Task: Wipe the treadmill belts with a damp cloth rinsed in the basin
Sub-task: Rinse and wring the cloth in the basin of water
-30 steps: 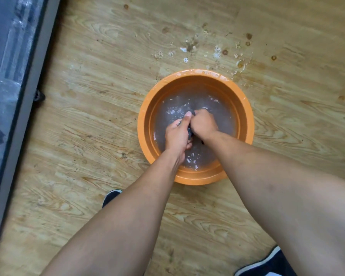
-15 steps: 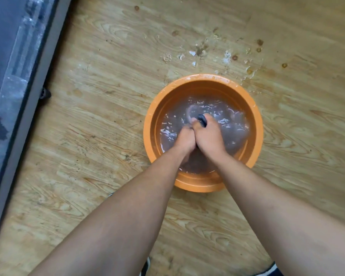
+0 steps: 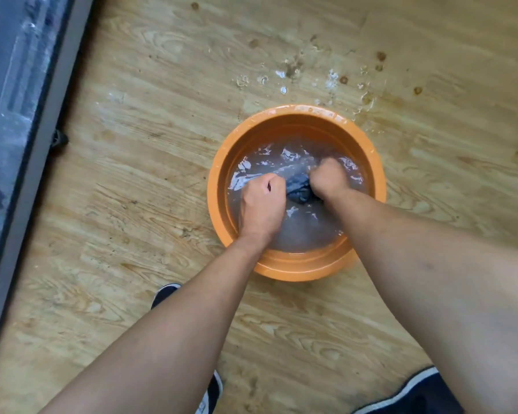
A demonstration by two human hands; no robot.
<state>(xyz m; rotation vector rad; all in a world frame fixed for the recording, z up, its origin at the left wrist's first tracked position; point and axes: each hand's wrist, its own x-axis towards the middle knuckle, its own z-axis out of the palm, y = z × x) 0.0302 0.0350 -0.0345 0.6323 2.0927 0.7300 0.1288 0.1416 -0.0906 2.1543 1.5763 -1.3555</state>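
An orange basin [image 3: 296, 268] of cloudy water stands on the wooden floor. Inside it, a dark grey cloth [image 3: 299, 188] is bunched up at the water's surface. My left hand [image 3: 262, 203] grips the cloth's left end in a fist. My right hand [image 3: 329, 177] grips its right end, also in a fist. Both hands are partly in the water, and much of the cloth is hidden inside them. The treadmill [image 3: 15, 115], with its dark belt and grey side rail, runs along the left edge of the view.
Water splashes and brown spots [image 3: 326, 79] mark the floor beyond the basin. My dark shoes [image 3: 165, 294] show below my arms. A small black foot or wheel [image 3: 59, 138] sticks out beside the treadmill rail.
My hands were pressed together over the cloth; now they have drawn apart, and the dark cloth shows between them. The water ripples more.
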